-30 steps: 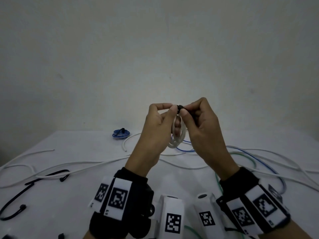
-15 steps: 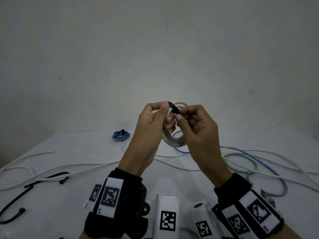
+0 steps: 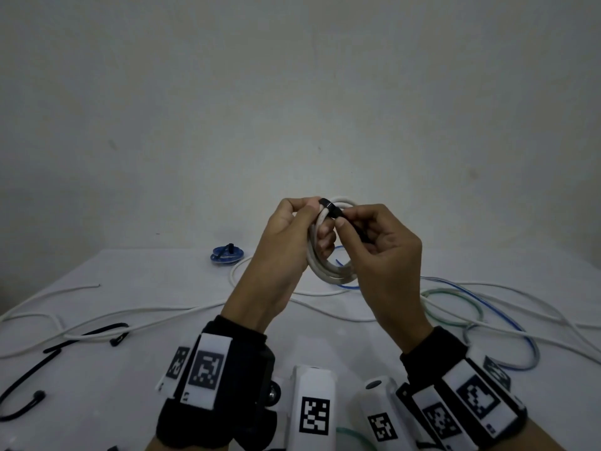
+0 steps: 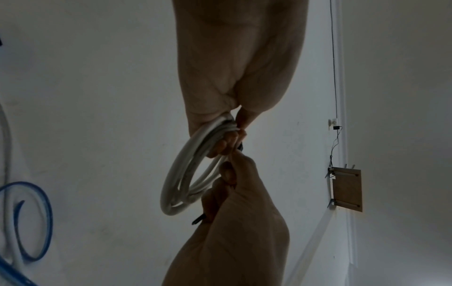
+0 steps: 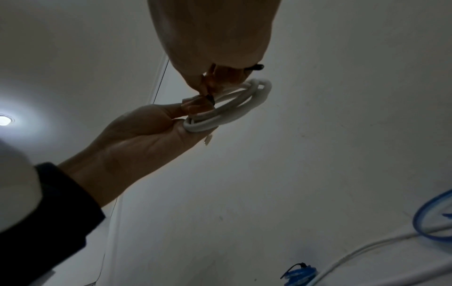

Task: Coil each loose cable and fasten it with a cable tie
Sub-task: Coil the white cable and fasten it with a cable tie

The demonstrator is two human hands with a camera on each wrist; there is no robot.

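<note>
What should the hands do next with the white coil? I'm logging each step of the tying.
Probably pull the tail to cinch it: the black cable tie already wraps the white coil, the right hand pinches its free end, and the left hand grips the coil beside the wrap. Whether it is locked cannot be seen.

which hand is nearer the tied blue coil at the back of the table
Left. The left hand, gripping the white coil, is raised just right of the blue coil. The right hand, pinching the black tie, sits farther right, beyond the left.
</note>
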